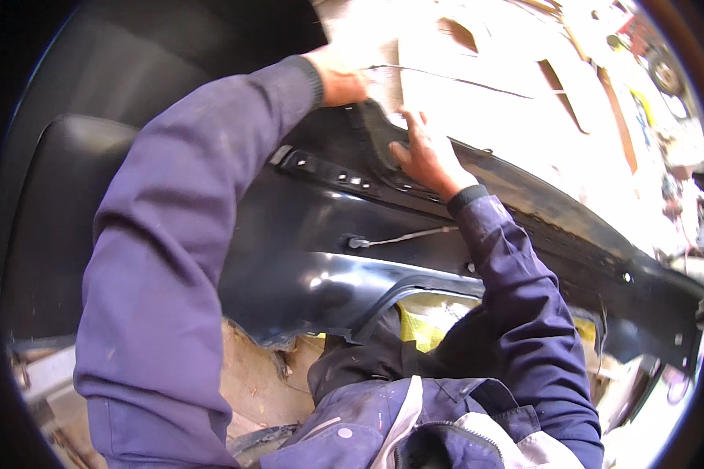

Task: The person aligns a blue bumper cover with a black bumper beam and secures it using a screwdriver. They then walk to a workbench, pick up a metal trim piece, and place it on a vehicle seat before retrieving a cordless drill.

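A large glossy black car body panel (289, 234), with a wheel-arch curve along its near side, lies across in front of me. My left hand (340, 78) is at the panel's far edge; its fingers are lost in glare and behind the wrist. From beside it a thin dark wire (461, 80) runs to the right, and whether the hand holds it cannot be made out. My right hand (430, 154) rests by the panel's raised far rim, thumb and fingers apart. Below it, a light cable (407, 236) with a grey end piece lies on the panel.
A black bracket strip (328, 172) with holes is on the panel. Beyond lies a brightly lit pale surface (477, 109) with brown patches. At the far right stands a small wheel (665, 72) amid clutter. Yellow material (430, 319) shows under the wheel arch.
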Demonstrator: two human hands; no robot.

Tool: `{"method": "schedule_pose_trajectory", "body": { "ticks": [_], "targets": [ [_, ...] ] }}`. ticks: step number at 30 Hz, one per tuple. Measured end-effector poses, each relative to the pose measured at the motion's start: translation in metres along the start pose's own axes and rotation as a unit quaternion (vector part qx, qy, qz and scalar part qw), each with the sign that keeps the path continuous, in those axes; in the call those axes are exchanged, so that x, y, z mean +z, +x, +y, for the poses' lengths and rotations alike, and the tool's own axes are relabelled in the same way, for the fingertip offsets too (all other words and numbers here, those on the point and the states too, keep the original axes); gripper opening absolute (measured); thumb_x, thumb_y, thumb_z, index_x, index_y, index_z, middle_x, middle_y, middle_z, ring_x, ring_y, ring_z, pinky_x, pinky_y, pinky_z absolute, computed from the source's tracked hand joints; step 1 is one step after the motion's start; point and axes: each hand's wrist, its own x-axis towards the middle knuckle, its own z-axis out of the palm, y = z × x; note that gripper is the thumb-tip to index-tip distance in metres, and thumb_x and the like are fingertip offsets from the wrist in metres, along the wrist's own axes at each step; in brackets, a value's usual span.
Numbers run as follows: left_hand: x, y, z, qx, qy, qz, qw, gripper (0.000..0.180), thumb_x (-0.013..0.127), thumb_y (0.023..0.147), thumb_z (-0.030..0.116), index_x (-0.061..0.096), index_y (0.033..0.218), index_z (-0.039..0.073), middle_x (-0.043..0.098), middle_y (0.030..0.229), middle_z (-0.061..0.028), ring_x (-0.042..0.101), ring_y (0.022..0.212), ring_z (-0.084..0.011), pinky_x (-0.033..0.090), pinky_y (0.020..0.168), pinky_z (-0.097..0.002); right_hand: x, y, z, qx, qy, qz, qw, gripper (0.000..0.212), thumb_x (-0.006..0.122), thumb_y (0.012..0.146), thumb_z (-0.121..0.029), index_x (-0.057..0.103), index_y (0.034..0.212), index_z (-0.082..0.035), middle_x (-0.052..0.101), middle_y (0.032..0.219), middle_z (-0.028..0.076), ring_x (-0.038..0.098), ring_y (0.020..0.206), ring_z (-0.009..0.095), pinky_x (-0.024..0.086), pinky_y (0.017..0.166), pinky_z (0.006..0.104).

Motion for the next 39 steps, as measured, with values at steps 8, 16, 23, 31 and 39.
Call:
{"method": "schedule_pose_trajectory", "body": {
  "ticks": [8,16,23,31,39],
  "targets": [
    [0.014,0.001,0.001,0.004,0.036,-0.048,0.998,0.013,0.066,0.084,0.013,0.078,0.081,0.012,0.071,0.075,-0.0092,0.072,0.08,-0.0259,0.057,0.077,-0.0399,-0.173,-0.211,-0.082,0.026,-0.081,-0.111,0.99,0.018,0.076,0.092,-0.022,0.069,0.101,-0.008,0.067,0.097,0.012,0.068,0.096,0.032,0.055,0.085,0.0447],
    [-0.051,0.016,0.001,-0.032,-0.065,-0.128,0.989,0.012,0.081,0.081,0.015,0.074,0.087,0.007,0.075,0.086,-0.0186,0.075,0.092,-0.0372,0.057,0.083,-0.0487,-0.191,-0.334,-0.142,0.13,-0.093,-0.035,0.987,0.023,0.071,0.095,-0.028,0.065,0.084,-0.009,0.065,0.083,0.008,0.068,0.083,0.028,0.055,0.08,0.0407],
    [-0.068,0.039,0.001,-0.05,-0.08,-0.173,0.981,0.042,0.093,0.074,0.035,0.074,0.097,0.006,0.077,0.1,-0.0199,0.074,0.098,-0.0382,0.058,0.09,-0.0483,-0.214,-0.372,-0.167,0.166,-0.065,0.009,0.984,0.024,0.07,0.095,-0.028,0.066,0.084,-0.007,0.066,0.083,0.01,0.071,0.085,0.031,0.057,0.077,0.0436],
    [-0.048,0.043,0.01,-0.083,-0.125,-0.22,0.964,0.021,0.08,0.08,0.013,0.071,0.097,0.004,0.076,0.099,-0.023,0.073,0.103,-0.0418,0.057,0.092,-0.051,-0.223,-0.387,-0.17,0.16,-0.011,0.021,0.987,0.026,0.07,0.097,-0.029,0.065,0.087,-0.005,0.068,0.086,0.013,0.071,0.087,0.034,0.057,0.079,0.0453],
    [-0.078,0.05,0.05,-0.116,-0.008,-0.109,0.987,0.047,0.082,0.08,0.015,0.068,0.122,-0.001,0.072,0.117,-0.0214,0.064,0.123,-0.0386,0.049,0.107,-0.0469,-0.229,-0.387,-0.172,0.168,-0.001,0.009,0.986,0.027,0.07,0.098,-0.03,0.065,0.088,-0.005,0.067,0.087,0.013,0.071,0.089,0.035,0.057,0.081,0.0464]
  ]
}}
